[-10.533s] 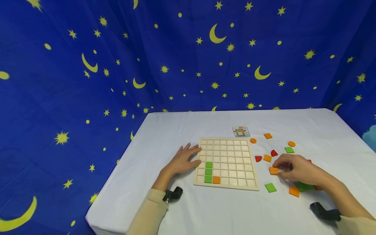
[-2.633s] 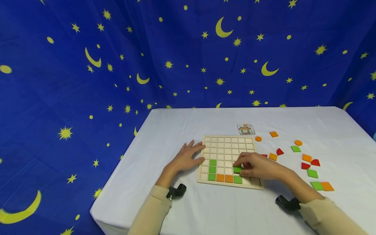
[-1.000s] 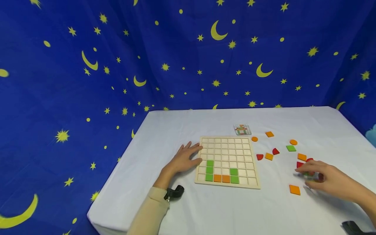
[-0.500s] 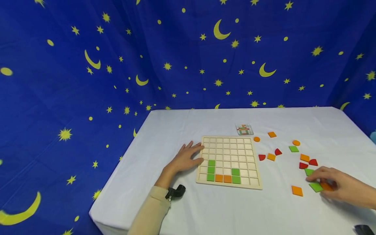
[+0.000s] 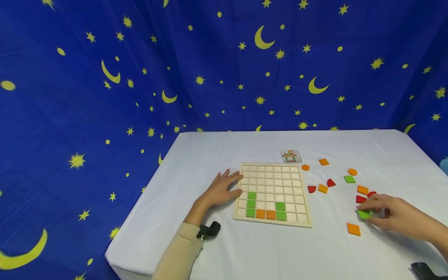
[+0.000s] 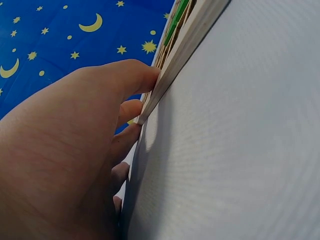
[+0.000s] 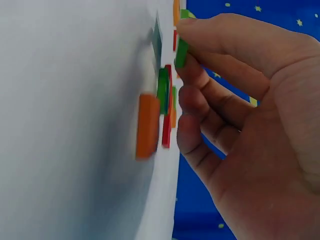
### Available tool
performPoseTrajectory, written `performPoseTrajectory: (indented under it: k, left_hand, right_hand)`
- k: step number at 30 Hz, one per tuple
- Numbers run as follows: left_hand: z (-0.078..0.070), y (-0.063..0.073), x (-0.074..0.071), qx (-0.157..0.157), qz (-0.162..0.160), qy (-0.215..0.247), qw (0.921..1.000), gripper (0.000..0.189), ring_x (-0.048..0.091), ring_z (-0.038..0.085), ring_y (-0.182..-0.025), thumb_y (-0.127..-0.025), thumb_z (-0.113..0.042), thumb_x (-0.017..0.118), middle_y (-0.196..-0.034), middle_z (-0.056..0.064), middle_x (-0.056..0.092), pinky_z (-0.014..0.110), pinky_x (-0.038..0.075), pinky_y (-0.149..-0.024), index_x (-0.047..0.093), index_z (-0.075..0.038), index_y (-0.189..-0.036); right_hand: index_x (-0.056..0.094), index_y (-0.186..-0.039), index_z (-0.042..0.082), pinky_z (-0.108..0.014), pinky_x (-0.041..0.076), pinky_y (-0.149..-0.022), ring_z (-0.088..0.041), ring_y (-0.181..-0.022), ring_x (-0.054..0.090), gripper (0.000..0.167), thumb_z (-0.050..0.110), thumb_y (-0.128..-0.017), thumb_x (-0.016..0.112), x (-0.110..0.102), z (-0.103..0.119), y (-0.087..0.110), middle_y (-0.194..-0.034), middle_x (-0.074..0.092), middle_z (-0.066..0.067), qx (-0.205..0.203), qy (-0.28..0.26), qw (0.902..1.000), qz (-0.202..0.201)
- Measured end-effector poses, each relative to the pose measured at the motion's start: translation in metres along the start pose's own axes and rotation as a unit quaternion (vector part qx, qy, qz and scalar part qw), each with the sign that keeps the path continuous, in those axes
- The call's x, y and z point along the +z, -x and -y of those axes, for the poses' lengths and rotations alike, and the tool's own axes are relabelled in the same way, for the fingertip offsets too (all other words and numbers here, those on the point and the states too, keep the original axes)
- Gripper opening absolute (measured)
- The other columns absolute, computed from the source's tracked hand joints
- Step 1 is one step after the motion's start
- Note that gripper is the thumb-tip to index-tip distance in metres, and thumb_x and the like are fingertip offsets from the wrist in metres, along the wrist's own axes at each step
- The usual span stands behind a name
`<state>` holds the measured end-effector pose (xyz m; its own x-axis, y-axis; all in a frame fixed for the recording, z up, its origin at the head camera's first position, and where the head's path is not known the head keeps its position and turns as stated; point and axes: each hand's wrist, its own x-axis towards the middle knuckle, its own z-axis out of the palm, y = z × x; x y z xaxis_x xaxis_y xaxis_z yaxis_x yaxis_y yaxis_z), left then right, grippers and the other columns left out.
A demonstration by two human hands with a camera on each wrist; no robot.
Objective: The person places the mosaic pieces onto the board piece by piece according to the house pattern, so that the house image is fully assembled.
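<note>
A wooden grid board (image 5: 273,223) lies on the table. Its lower left cells hold a column of green square tiles (image 5: 251,203), two orange square tiles (image 5: 265,214) and two stacked green tiles (image 5: 280,210). My left hand (image 5: 218,192) rests with extended fingers against the board's left edge; in the left wrist view the thumb touches its rim (image 6: 175,65). To the right of the board, my right hand (image 5: 395,214) pinches a green square tile (image 5: 364,214) between thumb and fingers. The right wrist view shows this tile (image 7: 183,55) raised off the cloth.
A patterned card (image 5: 291,156) lies behind the board. Loose pieces lie to the right: orange squares (image 5: 353,229), orange discs (image 5: 352,172), red quarter-rounds (image 5: 331,182) and a green square (image 5: 349,179). The right hand hides some pieces beneath it.
Since the oldest frame, an orange tile and two green tiles have joined the board. Over the last half second my right hand has picked up a green tile and shifted slightly left. The left hand stays put.
</note>
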<state>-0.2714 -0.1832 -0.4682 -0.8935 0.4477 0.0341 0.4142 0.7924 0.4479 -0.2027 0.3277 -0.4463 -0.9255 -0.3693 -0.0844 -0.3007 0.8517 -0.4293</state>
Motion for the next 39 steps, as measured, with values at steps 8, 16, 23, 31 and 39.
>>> performPoseTrajectory:
  k: [8, 16, 23, 31, 39]
  left_hand:
    - [0.0, 0.001, 0.002, 0.001, 0.0, 0.004, 1.0, 0.06, 0.01, 0.024, -0.145, -0.093, -0.053, 0.052, -0.154, -0.008, 0.028, 0.045, 0.0, -0.115, 0.042, -0.028, -0.147]
    - [0.002, 0.002, 0.0, -0.004, 0.0, -0.004, 1.0, 0.06, 0.008, 0.021, -0.145, -0.093, -0.054, 0.051, -0.154, -0.01, 0.027, 0.043, 0.0, -0.116, 0.041, -0.03, -0.147]
    - [0.0, 0.002, -0.002, 0.0, -0.001, -0.001, 1.0, 0.06, 0.009, 0.022, -0.145, -0.093, -0.054, 0.05, -0.154, -0.009, 0.027, 0.044, 0.001, -0.116, 0.041, -0.029, -0.147]
    - [0.0, 0.0, -0.002, -0.004, -0.002, -0.004, 1.0, 0.06, 0.009, 0.022, -0.145, -0.093, -0.052, 0.052, -0.154, -0.008, 0.027, 0.045, 0.001, -0.116, 0.041, -0.029, -0.147]
    - [-0.001, 0.0, -0.001, -0.012, 0.006, -0.008, 0.9999, 0.06, 0.009, 0.021, -0.145, -0.093, -0.054, 0.051, -0.154, -0.01, 0.027, 0.043, -0.001, -0.116, 0.041, -0.03, -0.147]
  right_hand:
    - [0.073, -0.11, 0.02, -0.023, 0.04, -0.058, -0.01, -0.073, 0.046, 0.034, 0.033, -0.079, 0.079, 0.0, 0.024, -0.024, -0.096, 0.059, 0.008, -0.047, -0.017, 0.9987, -0.007]
    - [0.073, -0.107, 0.021, -0.023, 0.045, -0.06, -0.009, -0.074, 0.048, 0.025, 0.024, -0.083, 0.077, -0.003, 0.047, -0.056, -0.096, 0.058, 0.01, -0.12, -0.029, 0.9922, -0.013]
    - [0.072, -0.113, 0.019, -0.022, 0.044, -0.058, -0.008, -0.072, 0.05, 0.028, 0.021, -0.085, 0.075, 0.004, 0.068, -0.077, -0.097, 0.061, 0.011, -0.172, -0.059, 0.9832, -0.007]
    - [0.073, -0.113, 0.017, -0.022, 0.044, -0.06, -0.009, -0.073, 0.051, 0.028, 0.023, -0.086, 0.075, 0.017, 0.089, -0.101, -0.096, 0.06, 0.009, -0.211, -0.079, 0.9743, 0.003]
    - [0.073, -0.112, 0.014, -0.023, 0.046, -0.063, -0.009, -0.076, 0.052, 0.03, 0.026, -0.085, 0.075, 0.032, 0.111, -0.119, -0.099, 0.061, 0.01, -0.237, -0.074, 0.9685, 0.017]
